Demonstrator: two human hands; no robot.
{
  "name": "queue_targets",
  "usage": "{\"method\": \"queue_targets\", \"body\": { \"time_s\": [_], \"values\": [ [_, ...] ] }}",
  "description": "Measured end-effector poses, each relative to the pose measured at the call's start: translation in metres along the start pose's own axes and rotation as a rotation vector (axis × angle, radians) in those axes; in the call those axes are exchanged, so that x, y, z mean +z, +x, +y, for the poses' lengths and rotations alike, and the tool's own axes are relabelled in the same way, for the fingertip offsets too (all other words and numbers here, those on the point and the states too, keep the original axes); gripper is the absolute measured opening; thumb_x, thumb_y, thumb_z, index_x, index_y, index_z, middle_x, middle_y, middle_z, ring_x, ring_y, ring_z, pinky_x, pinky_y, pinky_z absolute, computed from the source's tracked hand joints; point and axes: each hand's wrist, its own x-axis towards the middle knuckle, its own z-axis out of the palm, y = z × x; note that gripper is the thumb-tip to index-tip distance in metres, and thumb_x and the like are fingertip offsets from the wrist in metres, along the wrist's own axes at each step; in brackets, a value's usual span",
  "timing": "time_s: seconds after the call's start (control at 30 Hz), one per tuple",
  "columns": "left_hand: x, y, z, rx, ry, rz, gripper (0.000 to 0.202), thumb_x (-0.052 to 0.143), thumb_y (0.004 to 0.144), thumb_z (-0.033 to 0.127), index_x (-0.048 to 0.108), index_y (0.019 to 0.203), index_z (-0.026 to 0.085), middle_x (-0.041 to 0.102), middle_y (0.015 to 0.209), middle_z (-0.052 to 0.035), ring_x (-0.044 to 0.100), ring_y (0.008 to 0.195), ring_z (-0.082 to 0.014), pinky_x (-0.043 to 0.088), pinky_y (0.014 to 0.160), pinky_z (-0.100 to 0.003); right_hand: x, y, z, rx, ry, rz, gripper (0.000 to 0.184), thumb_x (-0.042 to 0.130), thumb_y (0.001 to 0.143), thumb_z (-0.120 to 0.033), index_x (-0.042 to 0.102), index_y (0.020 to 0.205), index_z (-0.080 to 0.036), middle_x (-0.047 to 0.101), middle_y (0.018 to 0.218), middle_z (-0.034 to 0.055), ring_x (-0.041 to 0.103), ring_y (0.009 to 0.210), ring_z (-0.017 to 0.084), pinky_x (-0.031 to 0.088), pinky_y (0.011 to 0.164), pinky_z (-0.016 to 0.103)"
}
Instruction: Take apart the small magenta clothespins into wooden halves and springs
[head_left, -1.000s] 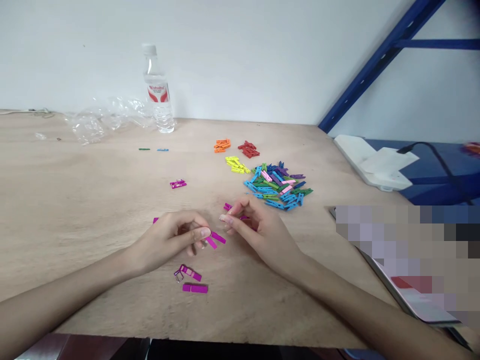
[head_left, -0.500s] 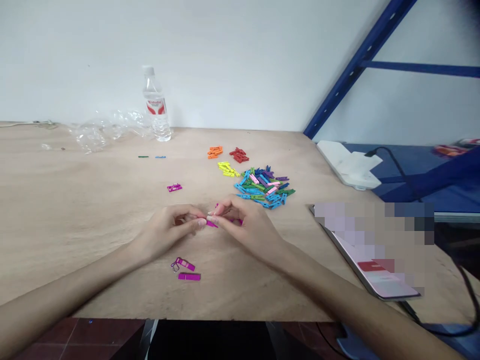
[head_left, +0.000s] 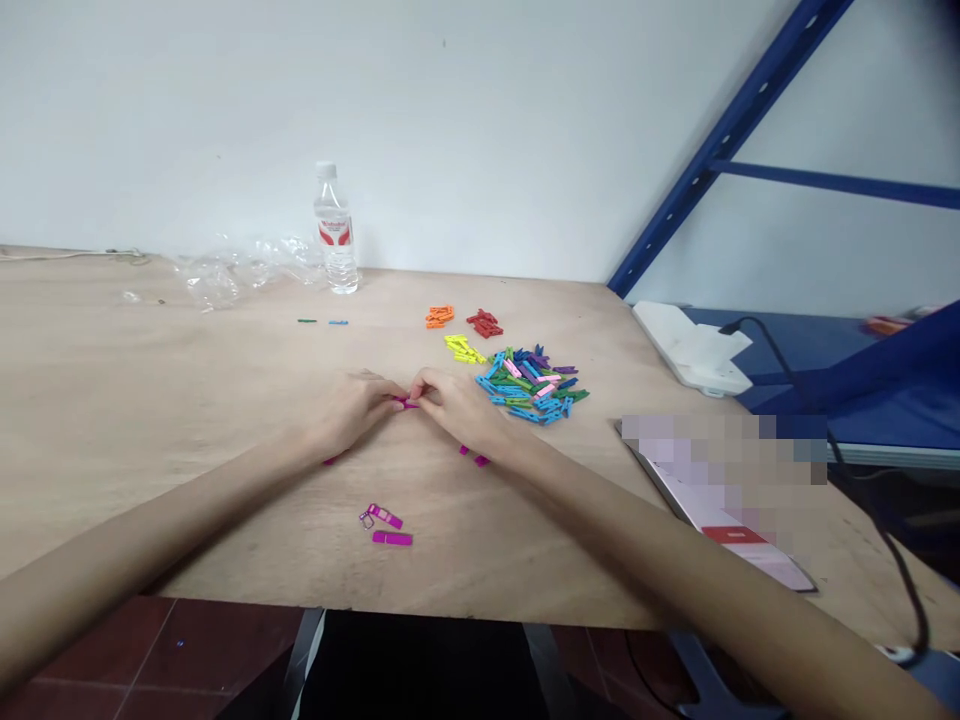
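Plywood worktop carrying a magenta clothespin between left hand and right hand

Along the far edge at the scene's left, crumpled clear plastic film is lying beside a water bottle, which is standing upright near a white wall. Just nearer, a tiny green piece and a tiny blue piece are lying flat. A magenta scrap is poking out beneath the left hand, which is curling nearly shut, reaching the clothespin at mid-worktop. Toward the near edge, a magenta strip with a small metal spring is lying just beside a second magenta strip. The right hand is also curling nearly shut, closing on the clothespin from the other side; the fingers are hiding most of it, so I cannot tell which hand is gripping it. Two magenta bits are lying just below that hand. Farther right, orange clothespins, red clothespins and yellow clothespins are sitting in small groups beside a mixed heap of colored clothespins. Beyond the worktop's right end, a white plastic panel is resting below a blue steel rack.
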Motion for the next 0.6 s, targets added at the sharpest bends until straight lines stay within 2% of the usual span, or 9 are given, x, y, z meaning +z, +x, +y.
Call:
{"method": "queue_targets", "body": {
  "time_s": [0.17,0.27,0.33,0.4,0.5,0.6],
  "values": [
    [-0.023,-0.023,0.003,-0.041,0.052,0.031,0.026,0.048,0.090,0.036,0.066,0.103,0.022,0.067,0.104,-0.0050,0.061,0.096,-0.0216,0.045,0.087,-0.035,-0.005,-0.014,-0.009,-0.048,-0.039,-0.058,0.011,0.057,0.085,-0.019,0.061,0.095,-0.015,0.066,0.094,0.0075,0.059,0.088,0.019,0.044,0.080,0.033],
    [-0.033,-0.045,0.002,-0.129,0.077,0.065,0.033,0.045,0.090,0.044,0.064,0.105,0.022,0.063,0.103,-0.0065,0.062,0.083,-0.0200,0.050,0.074,-0.033,-0.005,-0.015,-0.010,-0.074,-0.069,-0.073,0.017,0.059,0.085,-0.021,0.061,0.100,-0.014,0.064,0.102,0.0104,0.058,0.096,0.021,0.043,0.086,0.035],
    [-0.032,-0.060,0.002,-0.196,0.110,0.081,0.038,0.048,0.087,0.050,0.063,0.107,0.021,0.060,0.100,-0.0074,0.061,0.074,-0.0189,0.050,0.068,-0.034,-0.004,-0.013,-0.007,-0.080,-0.089,-0.073,0.020,0.058,0.086,-0.023,0.061,0.103,-0.013,0.063,0.105,0.0118,0.057,0.099,0.021,0.043,0.087,0.036],
    [-0.026,-0.071,0.002,-0.252,0.159,0.072,0.043,0.051,0.084,0.054,0.059,0.113,0.023,0.055,0.107,-0.0082,0.060,0.078,-0.0196,0.050,0.071,-0.035,-0.002,-0.010,-0.004,-0.081,-0.110,-0.070,0.021,0.058,0.087,-0.025,0.062,0.103,-0.012,0.063,0.104,0.0124,0.057,0.098,0.022,0.043,0.087,0.037],
    [-0.016,-0.080,0.002,-0.196,0.218,0.050,0.039,0.050,0.086,0.050,0.058,0.113,0.023,0.051,0.109,-0.0085,0.056,0.091,-0.0230,0.048,0.082,-0.041,0.001,-0.005,0.000,-0.091,-0.130,-0.072,0.020,0.054,0.089,-0.026,0.064,0.100,-0.013,0.063,0.101,0.0112,0.057,0.095,0.021,0.044,0.085,0.036],
    [-0.010,-0.082,0.001,-0.139,0.212,0.026,0.030,0.045,0.091,0.042,0.060,0.109,0.023,0.051,0.106,-0.0072,0.056,0.093,-0.0221,0.046,0.086,-0.041,0.003,-0.001,0.001,-0.110,-0.145,-0.080,0.019,0.052,0.091,-0.025,0.066,0.098,-0.015,0.064,0.101,0.0099,0.056,0.096,0.019,0.043,0.086,0.034]
  ]
}}
